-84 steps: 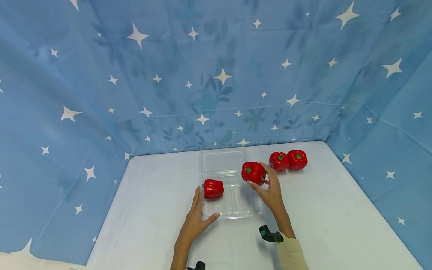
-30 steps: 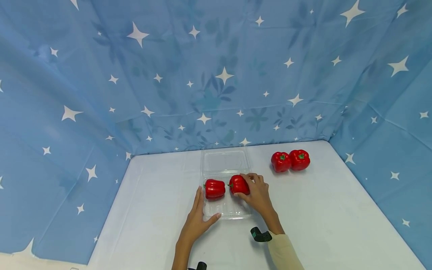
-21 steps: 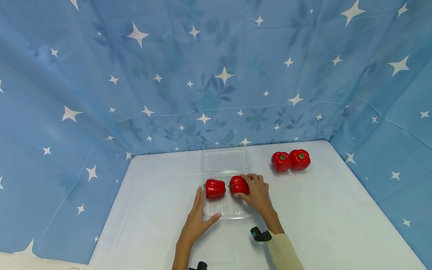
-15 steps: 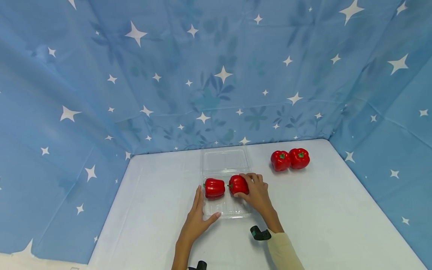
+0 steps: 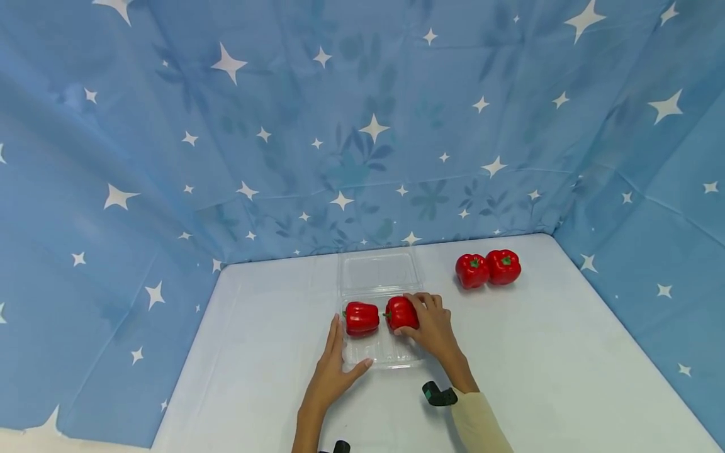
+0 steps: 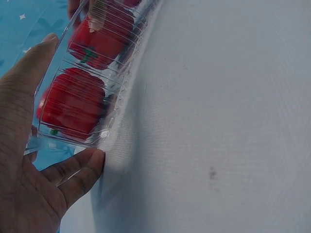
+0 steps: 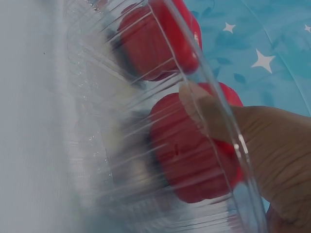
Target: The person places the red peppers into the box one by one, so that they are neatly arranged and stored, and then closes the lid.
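Two red peppers lie side by side in a clear plastic container (image 5: 385, 363). My right hand (image 5: 433, 326) grips the right pepper (image 5: 399, 313), its stem pointing left; the right wrist view shows the thumb on this pepper (image 7: 189, 150) behind the clear wall. The left pepper (image 5: 360, 319) is untouched. My left hand (image 5: 330, 375) rests with spread, fairly straight fingers at the container's left side and front corner. In the left wrist view the left hand (image 6: 36, 170) touches the ribbed wall beside the nearer pepper (image 6: 73, 104).
The container's clear lid (image 5: 378, 272) lies folded back behind it. Two more red peppers, one (image 5: 472, 271) touching the other (image 5: 503, 267), stand at the back right of the white table (image 5: 566, 365). A blue star-patterned cloth (image 5: 362, 157) hangs behind and at both sides.
Since the earliest frame, my right hand has moved left and down with its pepper, from above the container's back right into its right half. My left hand has stayed almost still.
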Demonstrator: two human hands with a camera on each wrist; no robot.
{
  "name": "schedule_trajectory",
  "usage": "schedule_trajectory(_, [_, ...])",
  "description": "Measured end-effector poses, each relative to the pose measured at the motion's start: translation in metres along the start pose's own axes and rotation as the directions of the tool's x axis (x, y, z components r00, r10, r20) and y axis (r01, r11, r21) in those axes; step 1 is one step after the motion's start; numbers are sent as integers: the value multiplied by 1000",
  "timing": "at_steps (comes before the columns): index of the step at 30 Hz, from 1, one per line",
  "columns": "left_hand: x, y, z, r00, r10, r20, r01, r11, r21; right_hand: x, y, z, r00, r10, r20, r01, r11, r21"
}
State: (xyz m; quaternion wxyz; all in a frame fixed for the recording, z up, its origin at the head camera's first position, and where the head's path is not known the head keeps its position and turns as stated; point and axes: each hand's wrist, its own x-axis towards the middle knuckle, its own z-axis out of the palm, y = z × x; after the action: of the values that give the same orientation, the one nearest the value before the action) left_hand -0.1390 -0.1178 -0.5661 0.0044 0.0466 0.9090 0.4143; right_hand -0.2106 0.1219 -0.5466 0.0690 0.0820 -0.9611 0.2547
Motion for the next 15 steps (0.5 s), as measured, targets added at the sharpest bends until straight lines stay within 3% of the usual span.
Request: schedule_trajectory(15, [1, -1, 1, 1000, 15, -2, -15, 1000, 1, -3, 3, -3, 1000, -24, 12, 23, 998, 60])
